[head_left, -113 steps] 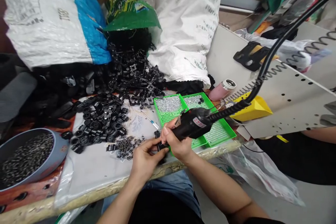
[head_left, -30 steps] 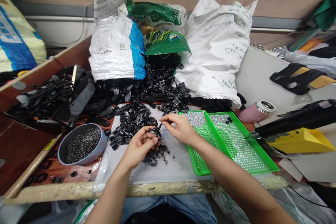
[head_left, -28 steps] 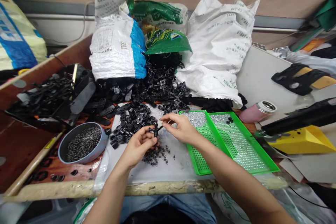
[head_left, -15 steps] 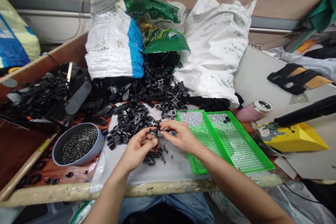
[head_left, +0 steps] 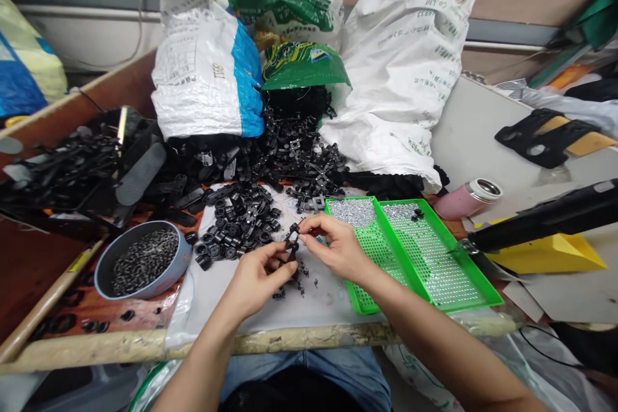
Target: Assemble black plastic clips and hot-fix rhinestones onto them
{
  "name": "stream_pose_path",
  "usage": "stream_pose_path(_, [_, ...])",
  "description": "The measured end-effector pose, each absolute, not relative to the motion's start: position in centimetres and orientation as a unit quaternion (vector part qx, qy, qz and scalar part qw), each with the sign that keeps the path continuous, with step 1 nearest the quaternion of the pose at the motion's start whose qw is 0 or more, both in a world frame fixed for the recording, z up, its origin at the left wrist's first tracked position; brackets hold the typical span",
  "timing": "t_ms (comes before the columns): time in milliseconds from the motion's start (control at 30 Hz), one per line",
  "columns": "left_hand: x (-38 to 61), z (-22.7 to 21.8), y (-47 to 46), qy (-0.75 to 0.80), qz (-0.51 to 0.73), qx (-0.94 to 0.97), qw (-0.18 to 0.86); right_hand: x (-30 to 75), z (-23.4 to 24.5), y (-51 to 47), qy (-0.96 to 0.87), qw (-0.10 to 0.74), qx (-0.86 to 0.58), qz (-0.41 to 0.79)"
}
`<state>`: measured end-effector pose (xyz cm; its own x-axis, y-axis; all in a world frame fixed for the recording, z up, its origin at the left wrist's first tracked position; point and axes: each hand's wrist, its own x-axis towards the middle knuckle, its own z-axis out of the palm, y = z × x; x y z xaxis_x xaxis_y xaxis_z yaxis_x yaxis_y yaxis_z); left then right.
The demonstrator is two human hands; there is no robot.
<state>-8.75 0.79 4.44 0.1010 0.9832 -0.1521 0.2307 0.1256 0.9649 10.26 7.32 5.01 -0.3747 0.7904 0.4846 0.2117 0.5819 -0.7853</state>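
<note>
My left hand (head_left: pixel 258 273) pinches a small black plastic part (head_left: pixel 291 248) over the white sheet at the table's front. My right hand (head_left: pixel 333 246) meets it from the right, its fingertips closed on the top of the same part. Just below the hands lies a scatter of tiny dark pieces (head_left: pixel 292 280). A heap of round black parts (head_left: pixel 239 226) sits just behind my left hand. The green perforated trays (head_left: pixel 437 273) holding small silver screws lie right of my right hand.
A grey bowl (head_left: pixel 103 283) of small dark pieces stands at the left. White woven sacks (head_left: pixel 400 71) and a spill of black cross-shaped parts (head_left: pixel 299 154) fill the back. A pink flask (head_left: pixel 466 198), a black power screwdriver (head_left: pixel 550 215) and a yellow scoop (head_left: pixel 555 256) are at the right.
The power screwdriver left my right hand and now hangs at the right. Both hands moved up to the middle of the sheet and now work the small black part together.
</note>
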Motion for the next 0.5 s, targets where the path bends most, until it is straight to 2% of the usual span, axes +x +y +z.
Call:
stream_pose_path(67, [-8.6,4.6,0.6,0.582,0.323,0.614,0.425,10.3,5.2,7.3,-0.773,0.441,-0.333,0.312])
stream_pose_path(167, [-8.2,5.4,0.4,0.628,0.247,0.672,0.303,10.2,5.7,7.2,-0.82,0.376,-0.295,0.316])
stream_pose_path(233, [-7.9,5.8,0.5,0.635,0.223,0.691,0.264,10.1,5.9,7.2,-0.848,0.339,-0.266,0.309])
stream_pose_path(300, [-8.0,5.7,0.5,0.613,0.238,0.698,0.282,10.2,6.1,7.4,-0.844,0.356,-0.285,0.281])
stream_pose_path(400, [-8.6,4.9,0.7,0.576,0.335,0.641,0.381,11.0,6.0,7.9,-0.805,0.415,-0.367,0.211])
stream_pose_path(433, [-9.0,4.7,0.8,0.572,0.377,0.597,0.417,11.4,5.8,8.1,-0.798,0.416,-0.39,0.193])
stream_pose_path(500, [-9.6,4.5,0.9,0.563,0.453,0.498,0.479,12.0,5.2,8.0,-0.81,0.365,-0.415,0.197])
